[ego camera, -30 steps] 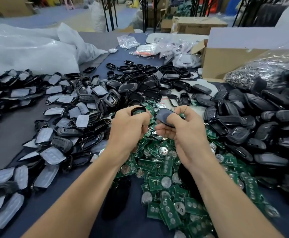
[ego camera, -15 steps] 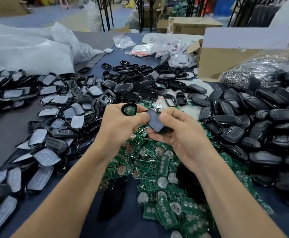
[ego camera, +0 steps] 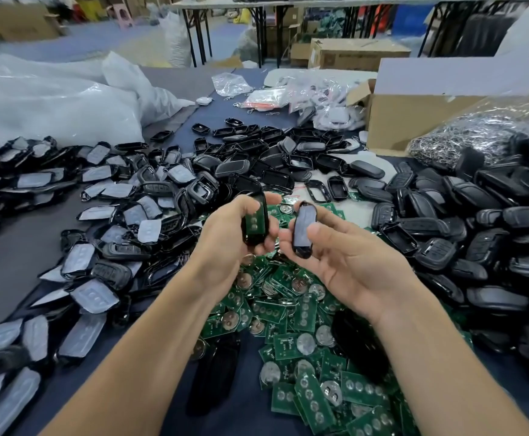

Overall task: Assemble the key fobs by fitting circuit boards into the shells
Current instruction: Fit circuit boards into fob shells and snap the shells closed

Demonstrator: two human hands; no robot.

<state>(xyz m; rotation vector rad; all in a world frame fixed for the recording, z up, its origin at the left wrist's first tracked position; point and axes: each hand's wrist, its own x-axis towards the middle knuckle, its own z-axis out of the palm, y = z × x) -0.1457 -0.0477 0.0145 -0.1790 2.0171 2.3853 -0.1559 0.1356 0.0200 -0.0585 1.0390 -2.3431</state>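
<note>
Dark blue tabletop (ego camera: 250,416) carries heaps of parts. Above it, the left hand (ego camera: 225,243) curls round a black shell (ego camera: 254,220) with a green circuit board seated inside. The right hand (ego camera: 351,262) pinches a second shell half (ego camera: 302,231) between thumb and fingers, just beside the first, not touching. Loose circuit boards (ego camera: 304,357) lie beneath both hands, with shell piles (ego camera: 477,221) to the right.

Two bare hands: one left hand (ego camera: 222,247), one right hand (ego camera: 351,262). Two held pieces: one black plastic shell half with a green board inside (ego camera: 254,220), one black plastic shell half lined with grey (ego camera: 302,231). Loose black plastic shells (ego camera: 492,221) and green rectangular circuit boards (ego camera: 301,309): heaps past counting. One open brown cardboard box (ego camera: 414,121), one clear bag of silver metal rings (ego camera: 477,136)
</note>
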